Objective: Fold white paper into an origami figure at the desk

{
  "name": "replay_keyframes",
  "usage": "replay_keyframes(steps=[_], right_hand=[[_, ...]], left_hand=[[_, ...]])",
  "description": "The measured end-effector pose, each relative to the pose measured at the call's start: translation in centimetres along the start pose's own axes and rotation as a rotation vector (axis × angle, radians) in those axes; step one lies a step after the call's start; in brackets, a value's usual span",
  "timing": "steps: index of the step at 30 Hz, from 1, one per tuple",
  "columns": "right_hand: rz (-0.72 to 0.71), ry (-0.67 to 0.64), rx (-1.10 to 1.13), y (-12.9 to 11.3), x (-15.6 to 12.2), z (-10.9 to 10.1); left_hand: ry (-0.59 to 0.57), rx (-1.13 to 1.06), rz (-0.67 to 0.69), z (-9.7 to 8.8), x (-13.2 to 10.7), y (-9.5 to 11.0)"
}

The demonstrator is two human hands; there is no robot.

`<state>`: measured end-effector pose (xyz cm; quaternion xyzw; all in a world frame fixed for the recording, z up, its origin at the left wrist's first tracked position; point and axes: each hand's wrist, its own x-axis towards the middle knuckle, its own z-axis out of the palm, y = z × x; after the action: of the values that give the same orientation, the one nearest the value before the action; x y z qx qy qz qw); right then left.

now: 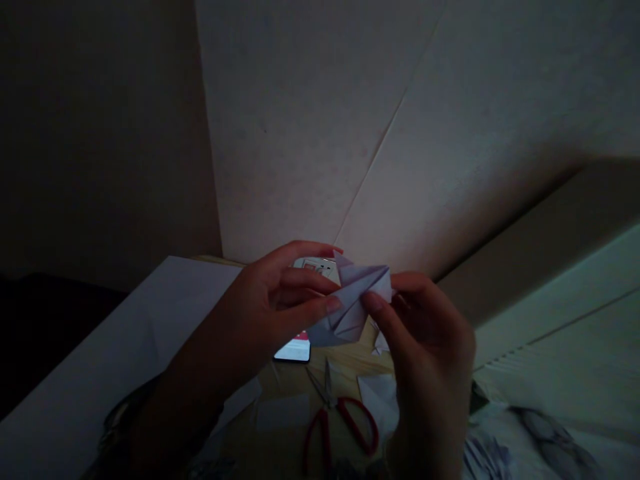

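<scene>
A folded piece of white paper (356, 297) with several creases is held up in front of me between both hands. My left hand (273, 303) grips its left side, thumb and fingers pinched on the paper. My right hand (425, 333) pinches the right side between thumb and forefinger. The scene is dim.
Below the hands lie red-handled scissors (343, 420), a lit phone (295, 349) and scraps of white paper (377, 397) on a wooden surface (290, 453). A large white sheet (125, 347) lies to the left. A pale wall stands behind, patterned fabric (525, 440) to the right.
</scene>
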<state>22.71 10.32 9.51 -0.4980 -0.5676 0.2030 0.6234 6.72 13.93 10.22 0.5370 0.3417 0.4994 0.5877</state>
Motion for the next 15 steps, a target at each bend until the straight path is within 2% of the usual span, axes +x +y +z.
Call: replay_keyframes(steps=[10,15], right_hand=[[-0.035,-0.062,-0.013,0.09,0.26,-0.39],[-0.068,-0.111,-0.012,0.30,0.38,-0.43]], left_hand=[[-0.071,-0.008,-0.164,-0.41,0.63,-0.47],[-0.100,0.030,-0.166,-0.40,0.59,-0.43]])
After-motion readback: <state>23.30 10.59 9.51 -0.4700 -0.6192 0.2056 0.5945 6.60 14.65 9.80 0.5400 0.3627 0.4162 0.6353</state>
